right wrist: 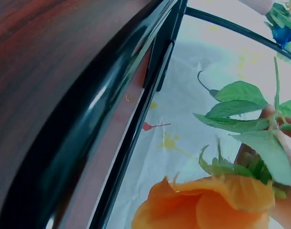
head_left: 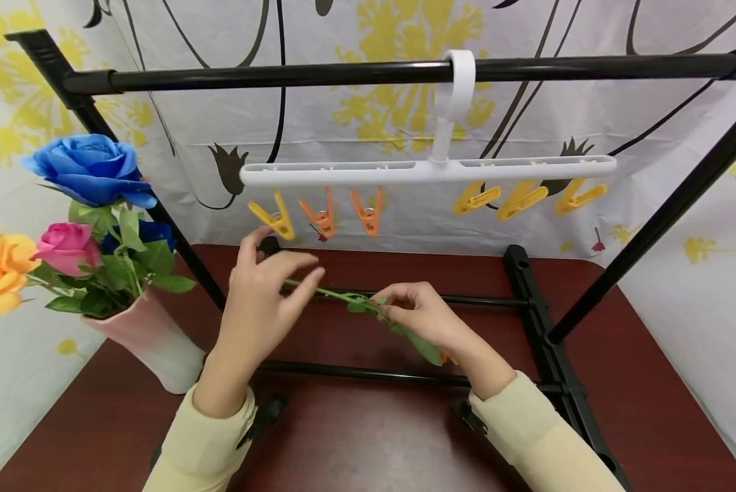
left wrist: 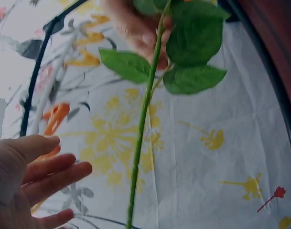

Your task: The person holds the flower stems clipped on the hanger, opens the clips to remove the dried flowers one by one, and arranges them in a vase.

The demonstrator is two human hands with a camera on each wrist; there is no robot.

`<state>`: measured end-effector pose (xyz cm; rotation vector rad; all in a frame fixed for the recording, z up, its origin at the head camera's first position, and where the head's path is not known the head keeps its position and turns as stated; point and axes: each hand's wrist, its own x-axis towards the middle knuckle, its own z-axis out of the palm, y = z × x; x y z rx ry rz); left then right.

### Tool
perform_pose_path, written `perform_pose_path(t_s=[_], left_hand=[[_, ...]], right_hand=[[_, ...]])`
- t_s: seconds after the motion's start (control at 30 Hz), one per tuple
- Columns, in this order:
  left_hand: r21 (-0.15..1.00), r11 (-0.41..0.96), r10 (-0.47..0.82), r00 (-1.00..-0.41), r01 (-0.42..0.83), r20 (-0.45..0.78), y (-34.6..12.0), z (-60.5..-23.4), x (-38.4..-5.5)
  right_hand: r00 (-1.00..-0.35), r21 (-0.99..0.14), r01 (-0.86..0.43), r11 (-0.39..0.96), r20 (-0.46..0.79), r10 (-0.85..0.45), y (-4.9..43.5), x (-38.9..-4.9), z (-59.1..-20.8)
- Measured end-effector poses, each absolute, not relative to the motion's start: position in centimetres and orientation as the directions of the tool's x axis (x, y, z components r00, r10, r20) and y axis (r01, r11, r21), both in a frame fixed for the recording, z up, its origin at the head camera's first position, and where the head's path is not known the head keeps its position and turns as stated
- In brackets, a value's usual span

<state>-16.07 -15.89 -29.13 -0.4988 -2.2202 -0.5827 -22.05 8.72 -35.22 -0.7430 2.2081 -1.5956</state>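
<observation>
My right hand [head_left: 426, 318] pinches the green stem [head_left: 333, 294] of an artificial orange rose [right wrist: 202, 207]. The bloom hangs below that hand, head down, mostly hidden in the head view. Green leaves [left wrist: 195, 36] surround the pinching fingers. My left hand [head_left: 253, 307] is raised with its fingers spread, just below a yellow clothespin [head_left: 275, 219] on a white hanger [head_left: 343, 173]. In the left wrist view it stands apart from the stem and holds nothing. Two orange clothespins [head_left: 368, 215] hang beside the yellow one.
The hanger hooks over a black rack's top bar [head_left: 251, 75]. More yellow clothespins [head_left: 521, 199] hang at its right. At left, a pink-and-white vase [head_left: 158, 342] holds blue, pink and orange roses. Black lower bars [head_left: 368, 372] cross the dark red table [head_left: 355, 437].
</observation>
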Motion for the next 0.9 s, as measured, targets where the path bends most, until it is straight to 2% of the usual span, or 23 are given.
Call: perform_pose_path(t_s=[0.1,0.17,0.27,0.37,0.47,0.63,0.9], left_hand=[[0.109,0.78,0.313,-0.536,0.616,0.784,-15.7,-29.3,-14.6],[0.068,0.715,0.419,-0.505,0.695,0.755,-15.3,-29.3,-13.8],[0.062,0.602,0.601,-0.502,0.796,0.622,-14.5,-29.4,-13.0],[0.08,0.553,0.723,-0.525,0.829,0.449,-14.1,-30.0,-12.6],[0.089,0.571,0.734,-0.556,0.816,0.39,-14.1,-30.6,-12.8],[0.145,0.599,0.668,-0.592,0.787,0.45,-14.6,-31.0,-14.2],[0.199,0.632,0.644,-0.65,0.749,0.403,-14.6,-31.3,-15.0]], right_hand=[[-0.8,-0.942,-0.23,0.246,0.039,-0.599,8.8,-21.6,-35.1],[-0.798,-0.943,-0.227,0.243,0.037,-0.602,8.8,-21.3,-34.9],[-0.799,-0.947,-0.22,0.234,0.038,-0.6,8.8,-21.0,-34.7],[-0.784,-0.951,-0.221,0.215,0.042,-0.619,8.5,-20.8,-34.5],[-0.76,-0.954,-0.224,0.198,0.044,-0.648,8.3,-20.7,-34.3],[-0.731,-0.952,-0.249,0.177,0.065,-0.68,8.0,-20.5,-34.1],[-0.696,-0.94,-0.298,0.164,0.097,-0.711,7.3,-20.0,-33.6]])
